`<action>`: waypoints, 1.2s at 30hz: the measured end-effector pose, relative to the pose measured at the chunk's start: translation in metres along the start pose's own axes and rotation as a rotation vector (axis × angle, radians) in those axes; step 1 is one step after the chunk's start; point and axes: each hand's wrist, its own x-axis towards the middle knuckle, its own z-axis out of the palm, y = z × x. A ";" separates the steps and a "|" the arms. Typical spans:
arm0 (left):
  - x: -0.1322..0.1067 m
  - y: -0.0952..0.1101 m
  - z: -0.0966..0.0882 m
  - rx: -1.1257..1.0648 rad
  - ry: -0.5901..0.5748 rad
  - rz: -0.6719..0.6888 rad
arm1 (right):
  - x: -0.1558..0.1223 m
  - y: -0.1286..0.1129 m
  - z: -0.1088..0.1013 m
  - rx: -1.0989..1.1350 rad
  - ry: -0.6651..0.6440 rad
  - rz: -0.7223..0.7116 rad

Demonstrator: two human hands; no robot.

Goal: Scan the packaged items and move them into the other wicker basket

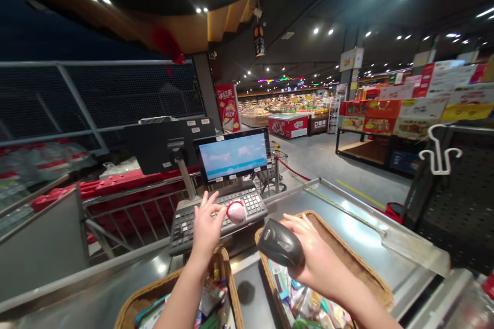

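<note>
My left hand reaches over the till keyboard with fingers spread, fingertips on or just above the keys. A small round pink-and-white object lies on the keyboard just right of that hand. My right hand is closed around a black barcode scanner, held above the right wicker basket. A lit blue touchscreen stands behind the keyboard.
A second wicker basket with packaged goods sits at lower left, on the steel checkout counter. A dark customer display stands left of the screen. Metal railings run at left. A black pegboard rack stands at right, shop aisles beyond.
</note>
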 end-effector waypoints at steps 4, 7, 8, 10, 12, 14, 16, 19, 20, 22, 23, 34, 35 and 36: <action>-0.004 -0.006 -0.016 0.005 0.025 -0.032 | 0.003 -0.013 0.008 -0.009 -0.029 -0.031; -0.007 -0.013 -0.026 -0.002 0.036 -0.076 | 0.004 -0.018 0.013 -0.014 -0.051 -0.054; -0.008 -0.016 -0.029 -0.003 0.041 -0.086 | 0.004 -0.020 0.014 -0.016 -0.057 -0.060; -0.010 -0.020 -0.035 -0.004 0.051 -0.099 | 0.005 -0.023 0.016 -0.020 -0.071 -0.072; -0.013 -0.024 -0.040 -0.007 0.056 -0.110 | 0.006 -0.026 0.017 -0.022 -0.084 -0.084; -0.016 -0.027 -0.045 -0.007 0.058 -0.118 | 0.006 -0.029 0.019 -0.019 -0.094 -0.092; -0.019 -0.030 -0.049 -0.004 0.059 -0.124 | 0.006 -0.032 0.021 -0.012 -0.103 -0.097; -0.024 -0.034 -0.055 0.007 0.056 -0.134 | 0.007 -0.035 0.025 -0.007 -0.115 -0.101; -0.026 -0.036 -0.057 0.013 0.056 -0.137 | 0.007 -0.036 0.026 -0.006 -0.118 -0.102; -0.030 -0.042 -0.060 0.025 0.058 -0.144 | 0.008 -0.038 0.029 -0.003 -0.119 -0.105; -0.032 -0.045 -0.062 0.028 0.056 -0.149 | 0.008 -0.040 0.030 0.000 -0.121 -0.106; -0.071 -0.091 -0.096 0.115 0.064 -0.227 | 0.014 -0.059 0.055 0.016 -0.184 -0.159; -0.077 -0.096 -0.100 0.132 0.056 -0.238 | 0.015 -0.061 0.059 0.017 -0.195 -0.163; -0.082 -0.101 -0.104 0.151 0.043 -0.251 | 0.016 -0.064 0.062 0.019 -0.207 -0.169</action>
